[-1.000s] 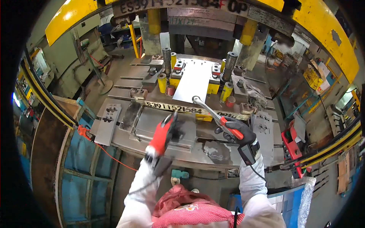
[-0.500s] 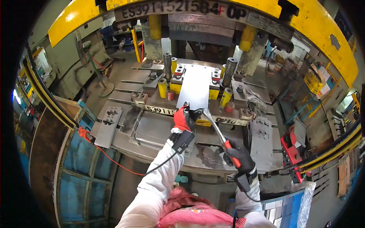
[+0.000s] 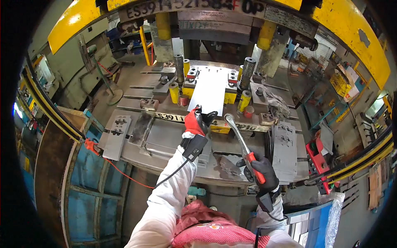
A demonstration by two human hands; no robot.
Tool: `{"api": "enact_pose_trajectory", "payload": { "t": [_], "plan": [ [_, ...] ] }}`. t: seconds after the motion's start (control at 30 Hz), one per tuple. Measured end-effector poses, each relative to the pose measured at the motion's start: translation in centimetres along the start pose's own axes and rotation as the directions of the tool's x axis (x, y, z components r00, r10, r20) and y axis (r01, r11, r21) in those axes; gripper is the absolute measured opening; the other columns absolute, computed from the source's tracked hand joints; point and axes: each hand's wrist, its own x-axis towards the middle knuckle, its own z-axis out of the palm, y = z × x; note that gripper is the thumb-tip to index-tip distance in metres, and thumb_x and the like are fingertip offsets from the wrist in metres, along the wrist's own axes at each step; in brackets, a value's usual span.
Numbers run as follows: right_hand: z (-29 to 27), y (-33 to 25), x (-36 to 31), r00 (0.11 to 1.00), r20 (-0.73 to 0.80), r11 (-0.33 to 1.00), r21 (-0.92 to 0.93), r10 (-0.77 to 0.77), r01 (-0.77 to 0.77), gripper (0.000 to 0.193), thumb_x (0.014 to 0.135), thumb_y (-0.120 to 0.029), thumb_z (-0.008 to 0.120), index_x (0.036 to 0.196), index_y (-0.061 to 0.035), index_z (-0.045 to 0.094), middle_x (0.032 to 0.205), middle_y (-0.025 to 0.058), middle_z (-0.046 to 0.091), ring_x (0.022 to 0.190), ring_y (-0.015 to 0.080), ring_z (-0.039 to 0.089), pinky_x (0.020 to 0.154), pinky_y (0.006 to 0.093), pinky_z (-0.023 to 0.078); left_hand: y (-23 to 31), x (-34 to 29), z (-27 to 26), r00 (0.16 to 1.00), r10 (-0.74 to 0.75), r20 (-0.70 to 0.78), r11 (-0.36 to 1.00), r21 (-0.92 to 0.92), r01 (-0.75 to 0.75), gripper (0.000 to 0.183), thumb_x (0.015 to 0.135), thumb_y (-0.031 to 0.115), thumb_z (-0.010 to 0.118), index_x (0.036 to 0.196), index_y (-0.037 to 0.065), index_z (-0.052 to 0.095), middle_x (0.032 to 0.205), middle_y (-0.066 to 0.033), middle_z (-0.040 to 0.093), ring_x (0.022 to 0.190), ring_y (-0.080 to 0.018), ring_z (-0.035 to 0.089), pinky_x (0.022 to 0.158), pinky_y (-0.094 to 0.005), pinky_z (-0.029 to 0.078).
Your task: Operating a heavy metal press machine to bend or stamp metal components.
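Note:
A flat, shiny metal sheet lies lengthwise on the press die, between its posts. My left hand, in a red and black glove, is closed at the sheet's near end, thumb on the top face and dark fingertips along the edge. In a black glove, my right hand is wrapped round the red handle of a ratchet wrench. The wrench slants up and left, its round metal head a short gap to the right of my left fingertips. It appears apart from the sheet.
Yellow cylinders and dark guide posts flank the sheet. Flat metal plates are stacked near left; cut pieces lie near right. A yellow press beam hangs overhead. A red cable runs at the left.
The wrench head has moved right, away from my left fingertips. My left hand and the sheet's near end have shifted slightly left. The camera view has shifted a little too.

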Motion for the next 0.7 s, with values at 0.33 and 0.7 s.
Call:
{"api": "enact_pose_trajectory", "payload": {
  "t": [0.33,0.7],
  "plan": [
    [0.9,1.0,-1.1,0.998,-0.021,0.998,0.036,0.060,-0.060,0.063,0.078,-0.026,0.056,0.131,-0.0021,0.033,0.095,0.0110,0.059,0.062,0.0076,0.051,0.054,0.0215,0.043,-2.0,0.8,2.7,0.923,-0.382,-0.036,0.791,-0.528,0.307,0.028,0.089,0.020,0.046,0.096,-0.007,0.052,0.080,-0.0167,0.062,0.063,-0.0215,0.063,0.057,-0.0309,0.055],
    [-4.5,0.8,7.6,0.921,0.258,0.688,-0.612,-0.292,0.390,0.040,0.085,-0.020,0.049,0.122,-0.0072,0.045,0.105,0.0127,0.056,0.076,0.0122,0.055,0.061,0.0225,0.044,-12.1,2.7,3.6,0.951,-0.190,-0.246,0.939,-0.329,0.103,0.037,0.088,0.026,0.047,0.094,-0.010,0.051,0.077,-0.0213,0.062,0.059,-0.0260,0.063,0.051,-0.0302,0.054]
  ]
}}
